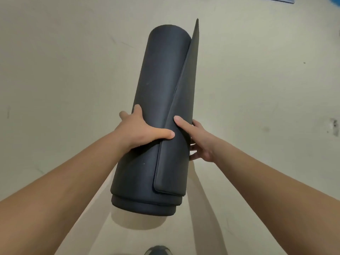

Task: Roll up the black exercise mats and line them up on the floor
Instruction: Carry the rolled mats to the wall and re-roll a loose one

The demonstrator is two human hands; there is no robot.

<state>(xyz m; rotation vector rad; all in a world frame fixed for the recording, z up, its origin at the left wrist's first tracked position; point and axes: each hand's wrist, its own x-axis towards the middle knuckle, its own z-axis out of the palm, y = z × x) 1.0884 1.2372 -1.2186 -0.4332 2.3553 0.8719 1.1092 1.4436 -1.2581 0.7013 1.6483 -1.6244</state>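
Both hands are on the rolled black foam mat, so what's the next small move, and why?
Probably press the loose outer flap flat with the right hand: it flares away from the rolled black foam mat, which the left hand steadies.

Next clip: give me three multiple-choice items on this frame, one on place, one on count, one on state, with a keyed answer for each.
1. Where is the mat?
A. held above the floor
B. lying flat
C. on a shelf

2. How many hands touch it?
A. none
B. one
C. two

3. What is its state?
A. unrolled
B. rolled, outer flap loose
C. folded in half

Answers:
1 A, its shadow falls on the floor below it.
2 C, the left hand grips one side and the right hand the other.
3 B, the flap edge stands off the roll on the right-hand side.
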